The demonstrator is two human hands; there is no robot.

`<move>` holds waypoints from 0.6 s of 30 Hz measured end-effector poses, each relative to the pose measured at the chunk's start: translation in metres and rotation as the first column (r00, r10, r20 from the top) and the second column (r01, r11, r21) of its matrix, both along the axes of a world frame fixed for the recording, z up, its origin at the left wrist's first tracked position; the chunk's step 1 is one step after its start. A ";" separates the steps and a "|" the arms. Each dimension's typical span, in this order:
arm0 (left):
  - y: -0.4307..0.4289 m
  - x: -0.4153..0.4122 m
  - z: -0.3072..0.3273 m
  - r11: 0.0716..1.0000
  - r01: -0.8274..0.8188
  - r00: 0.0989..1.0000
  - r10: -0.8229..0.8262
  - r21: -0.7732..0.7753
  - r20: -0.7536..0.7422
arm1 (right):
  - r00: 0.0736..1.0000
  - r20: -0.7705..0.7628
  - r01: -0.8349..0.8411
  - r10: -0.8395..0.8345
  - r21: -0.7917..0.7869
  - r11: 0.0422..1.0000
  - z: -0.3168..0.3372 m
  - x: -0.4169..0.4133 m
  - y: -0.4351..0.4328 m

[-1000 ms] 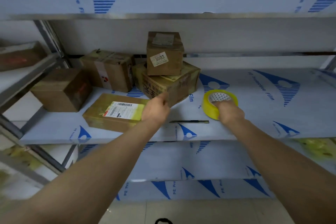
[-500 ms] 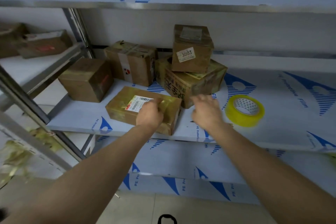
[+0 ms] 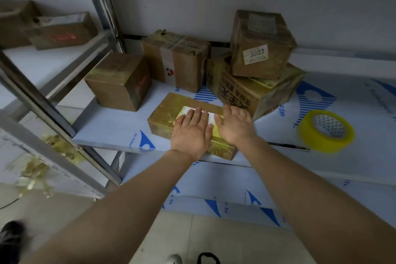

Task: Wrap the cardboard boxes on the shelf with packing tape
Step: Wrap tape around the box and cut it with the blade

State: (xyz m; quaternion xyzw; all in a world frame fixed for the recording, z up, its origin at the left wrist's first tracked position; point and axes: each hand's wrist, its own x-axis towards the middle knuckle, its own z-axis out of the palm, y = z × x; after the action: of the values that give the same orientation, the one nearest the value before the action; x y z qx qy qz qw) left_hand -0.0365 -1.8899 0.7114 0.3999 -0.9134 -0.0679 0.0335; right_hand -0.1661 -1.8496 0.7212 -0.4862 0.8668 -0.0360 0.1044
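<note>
A flat cardboard box (image 3: 169, 111) wrapped in yellowish tape lies at the front edge of the shelf (image 3: 111, 126), a white label on top. My left hand (image 3: 191, 133) lies flat on its top, fingers apart. My right hand (image 3: 234, 123) rests flat beside it on the box's right end. A roll of yellow packing tape (image 3: 325, 130) lies on the shelf to the right, apart from both hands. A thin dark cutter (image 3: 289, 146) lies at the shelf edge below the roll.
Behind stand a brown cube box (image 3: 119, 81), a taped box (image 3: 177, 62), a large printed box (image 3: 257, 92) with a box labelled 3003 (image 3: 262, 45) on top. A steel upright (image 3: 42, 103) stands left; tape scraps (image 3: 57, 146) lie beyond it.
My right hand let go of the tape roll and moved left onto the flat box. My left hand slid to lie flat on its label. The view shifted left.
</note>
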 end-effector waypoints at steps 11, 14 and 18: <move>-0.006 -0.002 0.004 0.993 0.023 1.000 -0.024 0.116 0.015 | 0.997 0.057 -0.060 0.060 0.000 0.998 -0.004 -0.009 -0.001; -0.018 0.008 0.013 0.974 0.029 0.973 0.025 0.225 -0.231 | 0.989 0.132 -0.046 0.071 -0.183 0.982 -0.006 -0.006 0.003; -0.048 0.039 0.022 0.930 -0.334 0.836 0.367 0.152 -0.407 | 0.948 0.220 0.311 -0.229 -0.503 0.807 0.001 0.015 0.023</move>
State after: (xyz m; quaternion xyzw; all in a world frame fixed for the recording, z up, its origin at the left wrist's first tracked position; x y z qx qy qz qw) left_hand 0.0028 -1.9378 0.7332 0.5365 -0.7915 -0.1807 0.2303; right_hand -0.1511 -1.8267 0.7222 -0.3633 0.8730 -0.3247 0.0238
